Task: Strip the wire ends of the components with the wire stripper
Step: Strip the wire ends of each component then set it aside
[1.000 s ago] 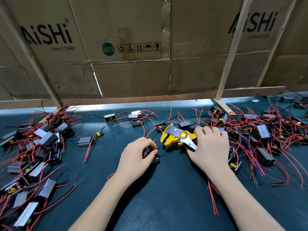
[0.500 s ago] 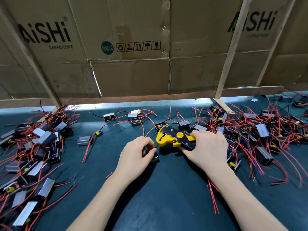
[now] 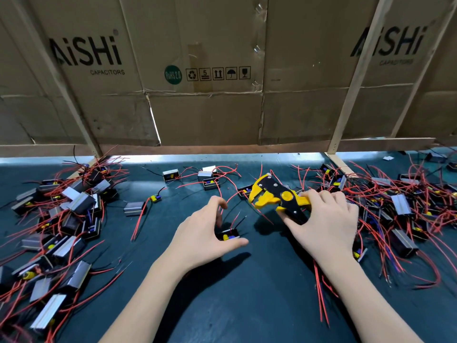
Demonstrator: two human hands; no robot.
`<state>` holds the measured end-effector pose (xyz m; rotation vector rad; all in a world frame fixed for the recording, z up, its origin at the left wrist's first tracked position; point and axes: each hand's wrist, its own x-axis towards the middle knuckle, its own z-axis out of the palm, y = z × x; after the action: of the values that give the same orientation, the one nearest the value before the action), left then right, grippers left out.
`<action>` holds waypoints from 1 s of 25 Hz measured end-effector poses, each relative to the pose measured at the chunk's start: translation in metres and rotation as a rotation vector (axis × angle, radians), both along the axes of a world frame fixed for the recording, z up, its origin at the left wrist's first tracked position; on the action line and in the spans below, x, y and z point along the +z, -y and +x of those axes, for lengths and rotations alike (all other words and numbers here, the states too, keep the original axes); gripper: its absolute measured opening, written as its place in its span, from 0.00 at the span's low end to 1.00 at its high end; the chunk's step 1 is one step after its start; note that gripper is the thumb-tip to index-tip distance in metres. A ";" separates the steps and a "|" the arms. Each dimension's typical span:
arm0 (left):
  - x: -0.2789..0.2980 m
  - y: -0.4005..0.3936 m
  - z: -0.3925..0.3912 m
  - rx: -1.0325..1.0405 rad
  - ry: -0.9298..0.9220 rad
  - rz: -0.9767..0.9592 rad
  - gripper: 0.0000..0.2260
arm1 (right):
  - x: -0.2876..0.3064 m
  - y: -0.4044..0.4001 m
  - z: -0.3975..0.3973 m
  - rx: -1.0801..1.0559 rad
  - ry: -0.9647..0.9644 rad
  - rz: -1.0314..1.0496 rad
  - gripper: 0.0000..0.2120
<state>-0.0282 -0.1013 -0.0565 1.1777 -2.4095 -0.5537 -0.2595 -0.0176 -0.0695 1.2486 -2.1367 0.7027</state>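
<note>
Right now I am judging this as the gap between 2 strips: my right hand is gripping the handles of the yellow-and-black metal wire stripper, lifted off the dark green mat with its toothed head pointing left and far. My left hand is spread wide, thumb and fingers curving around but, as far as I can tell, not clamping the small black box-shaped component lying on the mat between them. 2 thin leads, 1 red and 1 black, are rising from it toward the far side. Next I am needing to pinch that box steady and feed 1 lead tip into the stripper's mouth. Ribbed aluminium-cased units with limp red wires are lying heaped at left, and a second tangle at right.
</note>
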 end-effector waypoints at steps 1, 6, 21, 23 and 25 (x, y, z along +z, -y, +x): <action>0.002 0.003 0.004 -0.014 0.043 0.043 0.26 | 0.002 0.000 -0.001 -0.008 0.028 -0.032 0.26; 0.002 -0.011 -0.007 -0.167 -0.272 0.452 0.25 | 0.010 -0.002 -0.006 -0.010 0.162 -0.123 0.26; -0.005 0.065 0.087 0.800 -0.087 -0.152 0.11 | 0.015 -0.004 -0.007 0.037 0.202 -0.236 0.27; -0.008 0.067 0.088 0.837 -0.090 -0.126 0.09 | 0.015 -0.005 -0.007 0.038 0.201 -0.234 0.27; -0.008 0.068 0.090 0.808 -0.219 -0.097 0.05 | 0.014 -0.005 -0.008 0.036 0.201 -0.235 0.27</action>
<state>0.0614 -0.1692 -0.0640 1.7742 -1.5624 -0.2723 -0.2673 -0.0128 -0.0550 1.1322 -2.1180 1.1016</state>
